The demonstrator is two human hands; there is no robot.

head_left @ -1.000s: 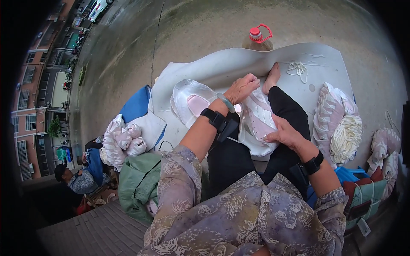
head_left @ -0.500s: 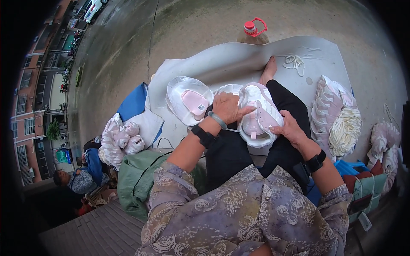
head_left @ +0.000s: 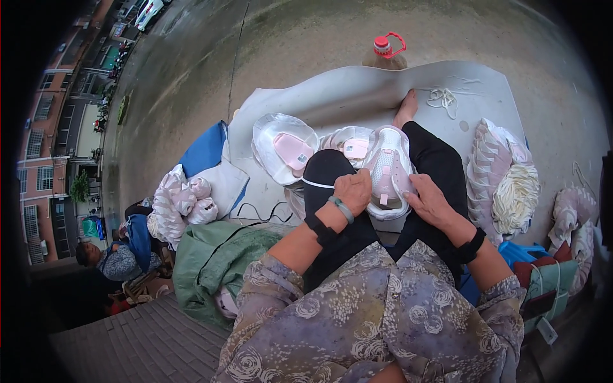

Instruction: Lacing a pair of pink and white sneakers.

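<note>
A white and pink shoe upper (head_left: 397,167) lies over my lap, its toe pointing away from me. My right hand (head_left: 432,199) pinches its right collar edge, thumb on top. Just left of the upper, my left hand (head_left: 352,193) is closed in a fist. From it a white shoelace (head_left: 318,185) runs leftward across my black-clad knee. Row holes show along the upper's pink side. Beyond my left knee lie more white and pink uppers (head_left: 284,142), partly stacked, and another one (head_left: 354,147) beside them.
A pale sheet (head_left: 306,96) spreads under my legs, with a loose lace (head_left: 442,101) on it. To the right are bundled uppers (head_left: 483,169) and a coil of cream laces (head_left: 516,198). A green bag (head_left: 217,265) is at left; a red-capped bottle (head_left: 385,56) stands beyond; a person (head_left: 121,260) sits far left.
My left hand has moved from over the upper down toward me, closing and drawing the lace leftward. The upper has turned slightly and my left knee now shows more.
</note>
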